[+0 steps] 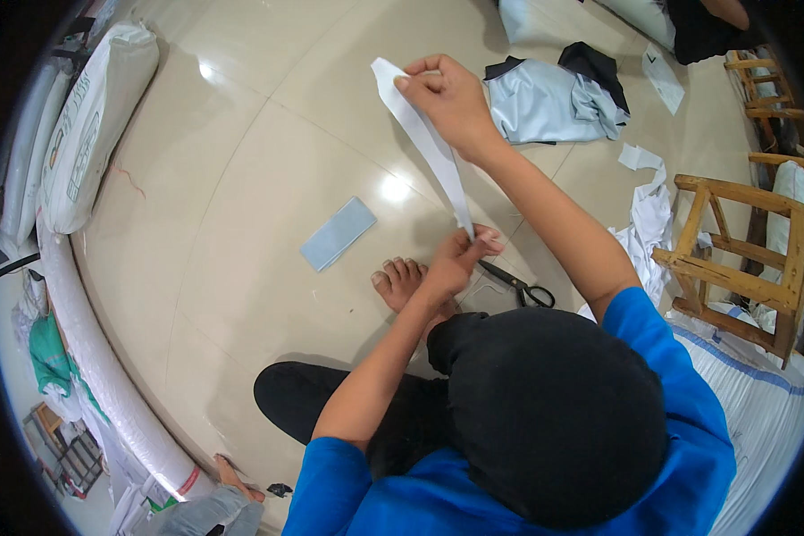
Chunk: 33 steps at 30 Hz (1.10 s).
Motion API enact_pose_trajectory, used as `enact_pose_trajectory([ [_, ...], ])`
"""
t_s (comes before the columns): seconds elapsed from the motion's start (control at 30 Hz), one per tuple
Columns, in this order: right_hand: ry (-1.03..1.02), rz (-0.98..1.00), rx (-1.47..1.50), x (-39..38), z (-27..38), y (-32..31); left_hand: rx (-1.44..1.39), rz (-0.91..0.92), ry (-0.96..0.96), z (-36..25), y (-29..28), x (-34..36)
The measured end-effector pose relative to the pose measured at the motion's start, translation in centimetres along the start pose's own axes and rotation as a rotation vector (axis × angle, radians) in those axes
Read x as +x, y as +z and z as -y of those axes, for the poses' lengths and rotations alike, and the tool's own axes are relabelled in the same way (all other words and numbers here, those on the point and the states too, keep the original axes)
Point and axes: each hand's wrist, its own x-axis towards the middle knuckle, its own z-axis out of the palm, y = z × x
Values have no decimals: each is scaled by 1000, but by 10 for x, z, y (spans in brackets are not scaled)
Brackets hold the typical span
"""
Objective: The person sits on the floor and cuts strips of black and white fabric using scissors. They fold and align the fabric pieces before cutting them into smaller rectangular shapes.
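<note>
A long, narrow white strip (424,134), apparently cloth, is stretched between my two hands above the tiled floor. My right hand (447,96), farther away, pinches it close to its wide, angled end. Nearer to me, my left hand (458,261) has its fingers closed on the narrow lower end. Black scissors (520,284) lie on the floor just right of my left hand, their tips hidden by it. Left of the strip, a folded light blue-grey cloth piece (338,234) rests flat on the tiles, near my bare foot (399,281).
Light blue and black cloth (554,98) is heaped beyond my right forearm. White fabric scraps (645,214) trail toward a wooden stool (741,259) on the right. A long plastic-wrapped roll (107,357) and a stuffed white sack (98,125) line the left side.
</note>
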Motion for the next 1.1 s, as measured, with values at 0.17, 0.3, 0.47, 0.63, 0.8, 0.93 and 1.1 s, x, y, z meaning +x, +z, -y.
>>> enact_pose_trajectory([
  [0.17,51,52,-22,42,-36,24,-122,-233,-175,-15,-16,-8],
  [0.3,55,87,-332,24,-88,30,-87,-296,-165,-1,-24,-10],
  [0.47,237,208,-423,-58,-103,-31,-40,-311,-229,-2,-23,-19],
  [0.63,327,193,-490,-154,-110,-68,-134,-277,-279,6,-21,-28],
  [0.8,394,138,-478,-218,-87,-72,-248,-272,-329,0,-15,-33],
  [0.93,284,154,-551,-253,-88,-76,-218,-264,-305,14,-17,-33],
  [1.1,240,229,-627,-292,-83,-95,-162,-269,-326,19,-8,-39],
])
